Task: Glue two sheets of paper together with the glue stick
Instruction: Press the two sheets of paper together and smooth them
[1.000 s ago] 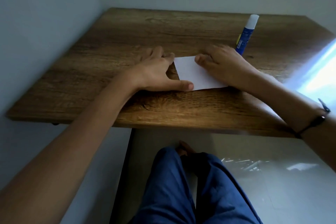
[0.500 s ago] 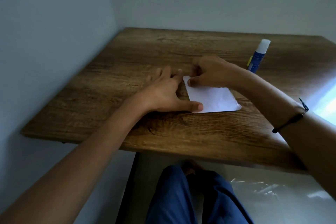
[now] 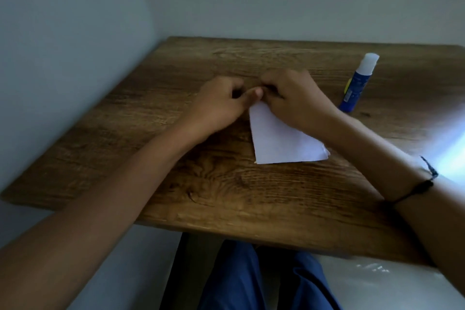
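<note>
my left hand (image 3: 221, 103) and my right hand (image 3: 294, 98) meet at the far corner of the white paper (image 3: 281, 141), knuckles almost touching. the left hand's fingers are curled in, with the thumb stretched to the right toward that corner; it looks as if the thumb tip presses or pinches the paper there, though the blur keeps me from being sure. the right hand's fingers are curled too, bunched over the same corner, and the heel of that hand lies over the far right part of the sheet. i cannot tell whether i see one sheet or two laid together; at the near right corner a thin second edge seems to peek out. the paper lies flat on the wooden surface (image 3: 201, 184), about the middle of it, its near edge well back from the surface's near rim.

to the right of my right hand, close but apart from it, the glue stick (image 3: 356, 84) lies on the surface, blue body with a white cap pointing to the far side, a bit of yellow on its label. a dark cord bracelet (image 3: 417, 187) sits on my right forearm. a bright patch of light falls on the right edge of the surface. below the near rim i see my blue trousers (image 3: 251, 279). pale walls (image 3: 75, 33) close in at the left and far sides.
</note>
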### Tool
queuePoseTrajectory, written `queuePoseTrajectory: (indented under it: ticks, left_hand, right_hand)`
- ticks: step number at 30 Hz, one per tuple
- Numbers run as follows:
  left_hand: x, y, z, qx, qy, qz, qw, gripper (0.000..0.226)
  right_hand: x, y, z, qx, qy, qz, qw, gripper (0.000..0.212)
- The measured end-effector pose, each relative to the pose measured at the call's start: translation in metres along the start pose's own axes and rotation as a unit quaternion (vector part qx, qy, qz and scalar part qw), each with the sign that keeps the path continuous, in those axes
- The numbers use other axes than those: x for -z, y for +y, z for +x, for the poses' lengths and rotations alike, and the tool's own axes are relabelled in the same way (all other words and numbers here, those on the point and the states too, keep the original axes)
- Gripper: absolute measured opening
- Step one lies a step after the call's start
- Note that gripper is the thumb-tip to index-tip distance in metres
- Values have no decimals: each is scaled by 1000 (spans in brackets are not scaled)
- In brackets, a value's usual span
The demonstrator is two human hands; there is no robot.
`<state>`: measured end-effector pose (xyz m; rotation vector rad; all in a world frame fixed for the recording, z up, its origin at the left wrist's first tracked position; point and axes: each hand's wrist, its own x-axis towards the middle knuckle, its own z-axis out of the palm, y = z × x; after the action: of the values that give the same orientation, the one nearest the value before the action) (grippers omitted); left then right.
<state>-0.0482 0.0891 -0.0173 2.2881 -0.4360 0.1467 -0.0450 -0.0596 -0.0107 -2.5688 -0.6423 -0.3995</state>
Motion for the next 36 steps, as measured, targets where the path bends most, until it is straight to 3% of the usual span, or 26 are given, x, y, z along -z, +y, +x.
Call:
queuePoseTrajectory:
  ticks: [7, 11, 17, 21, 26, 30, 36]
  left_hand:
    - [-3, -3, 17, -112, 62, -45, 991, 30]
    - [5, -15, 22, -69, 129, -105, 984, 35]
    - [4, -21, 22, -28, 129, -183, 974, 26]
    - [19, -20, 33, 38, 18, -191, 981, 26]
    - [34, 2, 54, -30, -178, 22, 983, 23]
    - [23, 4, 61, -53, -164, 28, 985, 17]
    - [29, -15, 59, -41, -82, 12, 996, 19]
  right_hand:
    - [-4, 7, 1, 45, 84, -25, 995, 13]
    - [-3, 11, 5, 23, 122, 16, 992, 18]
    - [-7, 19, 7, -88, 152, 204, 963, 30]
    - [-9, 26, 10, -121, 117, 260, 951, 24]
    - [-13, 28, 11, -92, 98, 243, 961, 26]
    - [-15, 34, 13, -129, 100, 295, 942, 18]
    - [-14, 37, 17, -231, 113, 360, 897, 27]
